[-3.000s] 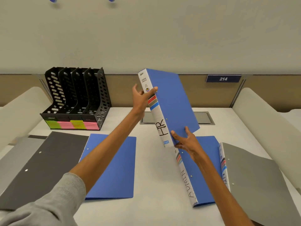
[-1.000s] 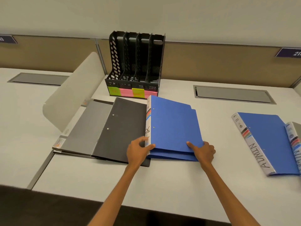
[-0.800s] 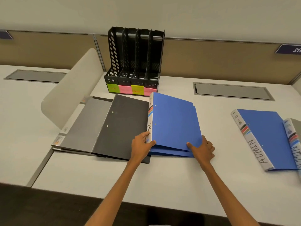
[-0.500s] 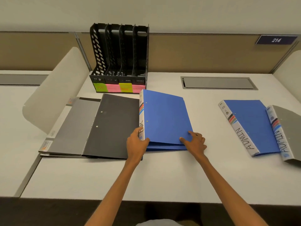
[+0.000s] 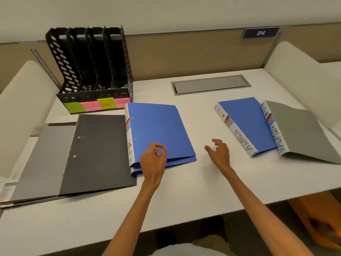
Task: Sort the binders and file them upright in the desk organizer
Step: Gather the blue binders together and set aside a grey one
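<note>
Head view: on the white table (image 5: 184, 193), the blue HR binder (image 5: 158, 130) lies flat on a second blue binder (image 5: 184, 162). Both are just in front of the black desk organizer (image 5: 90, 67), whose four perforated plastic slots stand empty behind green and pink sticky labels (image 5: 96, 106). To their left a dark grey binder (image 5: 99, 150) overlaps a light grey binder (image 5: 46, 159). Well to the right lie a blue ADMIN binder (image 5: 245, 122) and a grey ADMIN binder (image 5: 299, 132), its cover tented.

The left hand (image 5: 154, 159) hovers over the HR binder's near corner, fingers loosely curled, grip empty. The right hand (image 5: 218, 154) hangs over bare table, fingers spread, holding nothing.

The binders look stiff, smooth-boarded and fairly light. The rigid white spine is probably the surest place to take hold, since a cover could flap open.
</note>
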`<act>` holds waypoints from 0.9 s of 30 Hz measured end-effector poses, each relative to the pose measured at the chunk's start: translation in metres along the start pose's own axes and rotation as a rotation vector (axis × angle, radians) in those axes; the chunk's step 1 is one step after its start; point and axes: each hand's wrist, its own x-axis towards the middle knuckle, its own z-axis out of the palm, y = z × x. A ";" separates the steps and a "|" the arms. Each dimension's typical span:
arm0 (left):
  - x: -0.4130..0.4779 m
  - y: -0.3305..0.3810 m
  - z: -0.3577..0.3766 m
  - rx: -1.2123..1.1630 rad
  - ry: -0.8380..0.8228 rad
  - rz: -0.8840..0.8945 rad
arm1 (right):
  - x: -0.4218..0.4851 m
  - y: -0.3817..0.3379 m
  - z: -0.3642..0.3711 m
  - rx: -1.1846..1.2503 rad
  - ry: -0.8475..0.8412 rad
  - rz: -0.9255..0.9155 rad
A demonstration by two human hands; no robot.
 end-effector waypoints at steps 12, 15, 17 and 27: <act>-0.004 0.068 0.131 0.056 -0.446 -0.188 | 0.076 0.041 -0.100 0.018 0.211 -0.062; -0.005 0.090 0.177 0.059 -0.546 -0.222 | 0.102 0.059 -0.129 -0.043 0.199 -0.058; -0.007 0.105 0.209 0.083 -0.588 -0.253 | 0.121 0.069 -0.147 -0.073 0.169 -0.029; -0.026 0.155 0.333 0.256 -0.640 -0.383 | 0.175 0.103 -0.168 -0.211 -0.066 -0.066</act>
